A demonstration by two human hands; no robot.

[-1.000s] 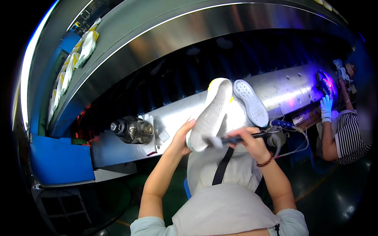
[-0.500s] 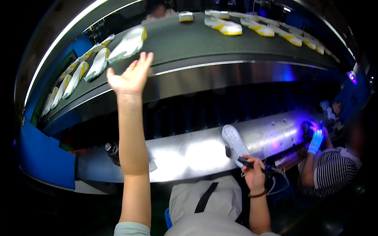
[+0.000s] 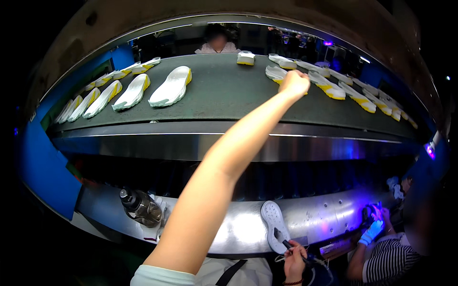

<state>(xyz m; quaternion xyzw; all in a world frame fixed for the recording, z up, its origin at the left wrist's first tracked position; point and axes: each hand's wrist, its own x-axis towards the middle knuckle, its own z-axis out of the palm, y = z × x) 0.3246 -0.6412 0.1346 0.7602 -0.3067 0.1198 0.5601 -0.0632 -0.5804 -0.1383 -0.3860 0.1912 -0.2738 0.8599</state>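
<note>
head view: a white sole [image 3: 275, 73] lies partly behind the left hand [image 3: 295, 84].

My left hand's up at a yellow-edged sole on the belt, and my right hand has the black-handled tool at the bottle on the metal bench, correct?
Not quite: in the head view, your right hand has the black-handled tool at the pale sole on the metal bench, not the bottle. Your left hand is up at a yellow-edged sole on the belt.

The sole [image 3: 273, 73] is white and yellow, belt [image 3: 222, 93] green.
</note>
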